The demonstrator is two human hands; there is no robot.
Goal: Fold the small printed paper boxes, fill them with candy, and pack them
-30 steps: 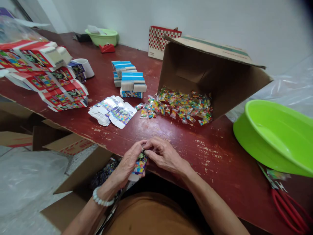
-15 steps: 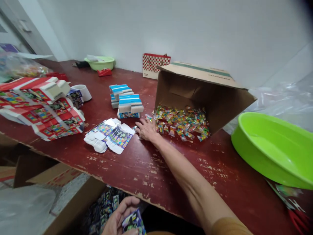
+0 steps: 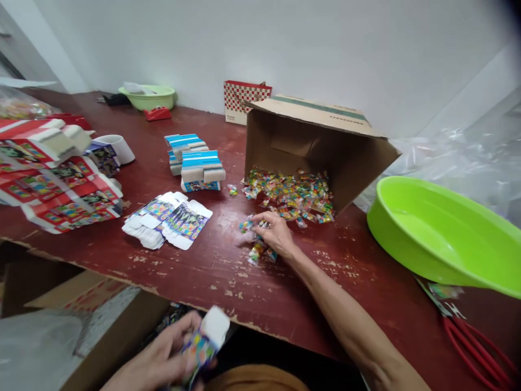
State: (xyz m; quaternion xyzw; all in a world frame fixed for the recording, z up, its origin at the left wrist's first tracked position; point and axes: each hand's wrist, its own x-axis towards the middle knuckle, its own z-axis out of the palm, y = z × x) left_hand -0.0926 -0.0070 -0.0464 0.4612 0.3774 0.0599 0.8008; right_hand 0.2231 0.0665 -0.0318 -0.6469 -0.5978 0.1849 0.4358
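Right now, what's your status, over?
Left hand holds small printed box. Right hand closed on wrapped candies, on table. Tipped carton just beyond.

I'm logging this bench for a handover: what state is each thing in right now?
Cardboard box, tipped on its side, mouth open.
Candy packets, spilled out of the box mouth.
Green basin, tilted, empty.
Flat cartons, unfolded, fanned in a pile.
Right hand, curled on loose packets.
Left hand, gripping a small carton, blurred.

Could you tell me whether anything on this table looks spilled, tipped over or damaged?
The cardboard box lies on its side, with wrapped candies spilling from its mouth onto the red table, whose paint is chipped near the front edge.
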